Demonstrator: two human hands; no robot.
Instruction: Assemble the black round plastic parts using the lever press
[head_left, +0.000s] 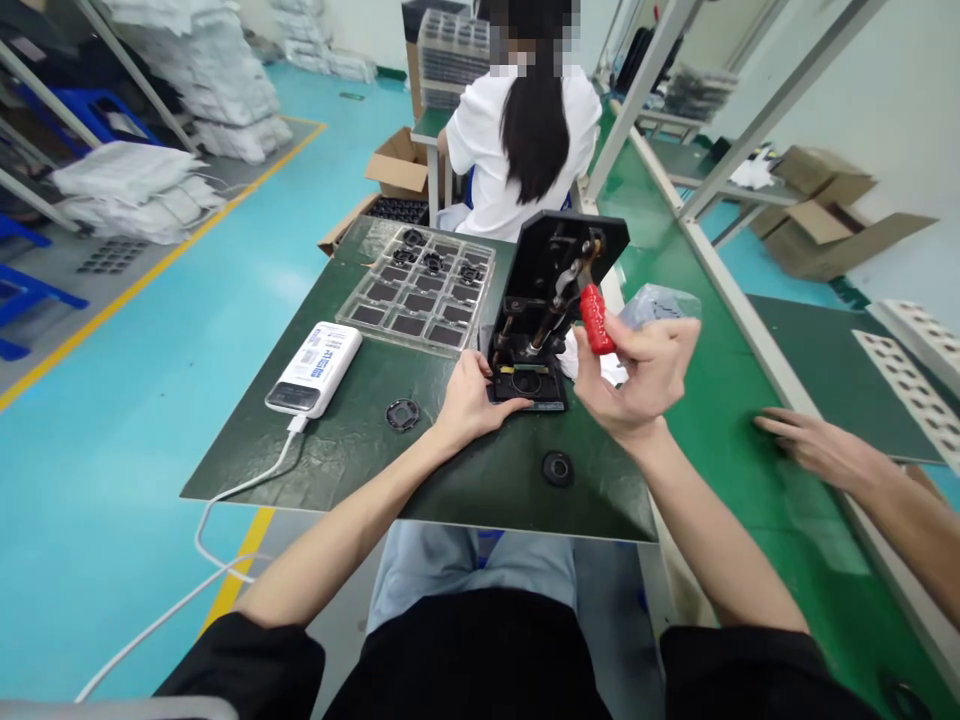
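A black hand press (559,270) with a toggle lever stands on the dark green table. My right hand (637,370) is closed on its red lever handle (596,320), thumb and forefinger on either side. At the base, my left hand (476,395) grips the press's left side, with the thumb along the front edge. A round black part (526,381) sits in the press's bed. Nearer to me lies a black ring-shaped part (557,468), and a black open-frame part (403,414) rests left of my left hand.
A clear compartment tray (397,325) holds several black parts. A white power bank (315,370) with a cable lies at the left. A plastic bag (660,303) is behind my right hand. Another person's hand (817,445) rests over the green belt (720,480); a seated person (465,130) is ahead.
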